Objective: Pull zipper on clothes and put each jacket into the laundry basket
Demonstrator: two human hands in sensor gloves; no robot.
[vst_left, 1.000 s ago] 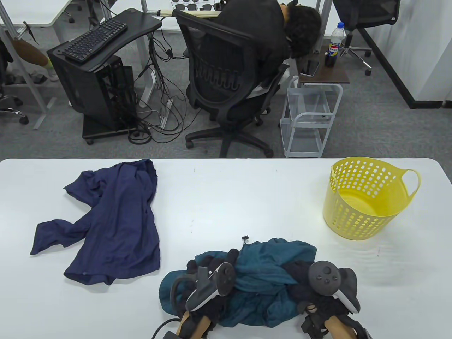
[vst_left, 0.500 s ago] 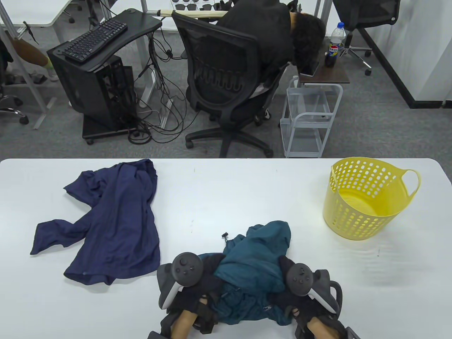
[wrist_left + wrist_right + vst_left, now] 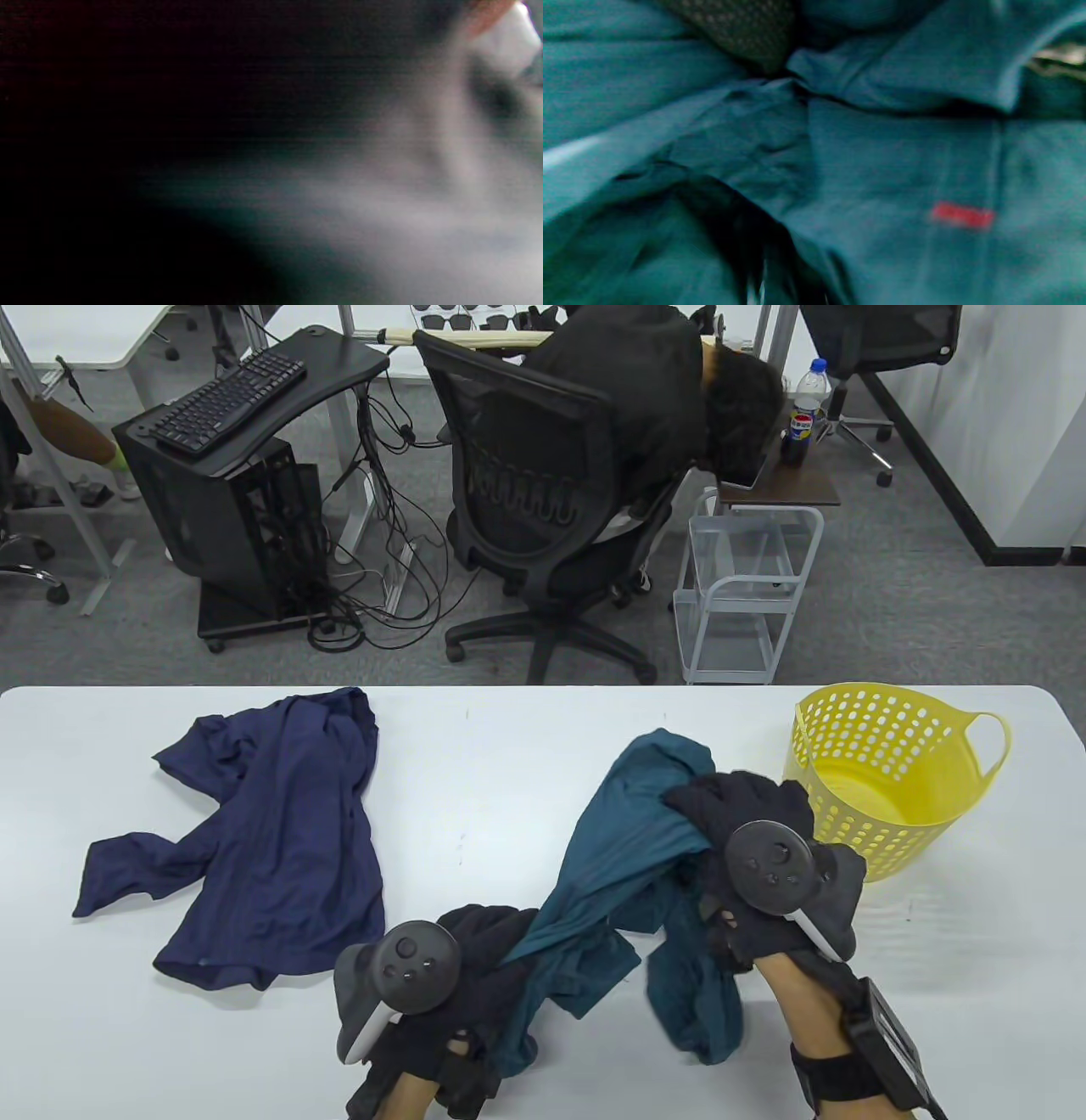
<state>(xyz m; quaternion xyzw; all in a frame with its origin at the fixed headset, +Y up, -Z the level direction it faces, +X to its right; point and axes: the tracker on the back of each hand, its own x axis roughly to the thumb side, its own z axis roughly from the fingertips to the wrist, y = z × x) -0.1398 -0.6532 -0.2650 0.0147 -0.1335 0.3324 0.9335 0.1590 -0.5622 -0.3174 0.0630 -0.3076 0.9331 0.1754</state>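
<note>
A teal jacket (image 3: 624,865) hangs stretched between both hands above the white table (image 3: 509,763). My right hand (image 3: 730,823) grips its upper end, raised close to the left side of the yellow laundry basket (image 3: 882,780). Lower down near the front edge, my left hand (image 3: 484,950) holds the jacket's other end. A loose fold of teal cloth droops below my right wrist. The right wrist view is filled with teal fabric (image 3: 840,169) carrying a small red tag (image 3: 962,215). The left wrist view is dark and blurred. A navy blue jacket (image 3: 271,840) lies crumpled flat at the table's left.
The basket stands at the table's right end, its handle (image 3: 993,746) pointing right. Beyond the far edge, a person slumps in a black office chair (image 3: 543,500), with a white cart (image 3: 747,585) and a computer stand (image 3: 229,475) nearby.
Both hands have lifted the teal jacket off the table. My right hand rose and swung right toward the basket, pulling the jacket out long; my left hand stayed low with its end.
</note>
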